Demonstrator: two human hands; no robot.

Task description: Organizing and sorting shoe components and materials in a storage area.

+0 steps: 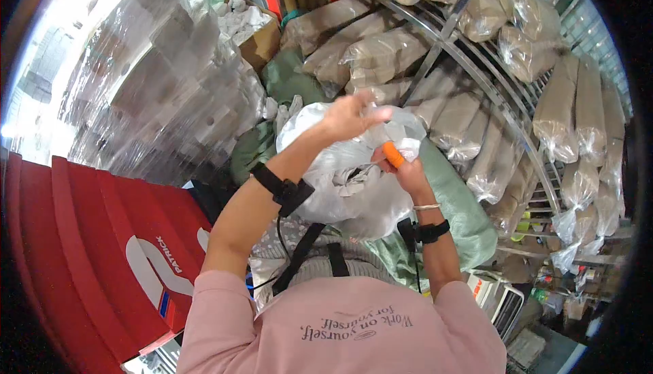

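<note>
A large clear plastic bag (367,200) stands in front of me, its mouth gathered near my hands. Pale grey and white pieces show inside it, too crumpled to name. My left hand (352,117) is raised over the far side of the bag, fingers apart and a little smeared by motion, with nothing visible in it. At the bag's right side, my right hand (407,173) is closed around a rounded orange object (392,155), whose kind I cannot make out. A whitish bit of plastic (409,146) sticks up beside it. The right fingertips are partly hidden.
Green woven sacks (459,204) lie to the right and behind the bag. Brown items in clear bags (388,51) fill metal racks (476,68) at the far right. Film-wrapped stacks (163,81) and red boxes (95,238) stand left. A cardboard box (260,44) sits behind.
</note>
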